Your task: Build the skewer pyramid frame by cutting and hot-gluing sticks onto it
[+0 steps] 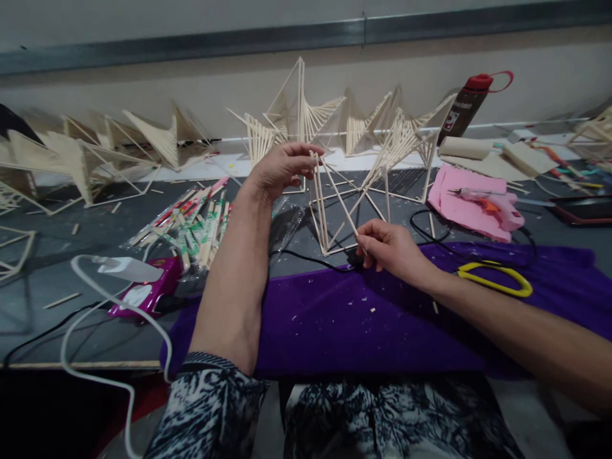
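Observation:
A small open frame of thin wooden sticks (335,210) stands on the grey table (95,299) just beyond a purple cloth (363,319). My left hand (282,167) pinches the top of the frame's upright sticks. My right hand (389,245) is closed in a pinch on the lower end of a slanting stick of the same frame.
Several finished stick structures (306,121) line the wall. Packs of chopsticks (191,223) lie left, by a magenta device (143,290) with a white cable. A black cord (310,260) crosses the cloth. Yellow-handled scissors (497,279), a pink foam pad (471,203) and a brown bottle (466,105) sit right.

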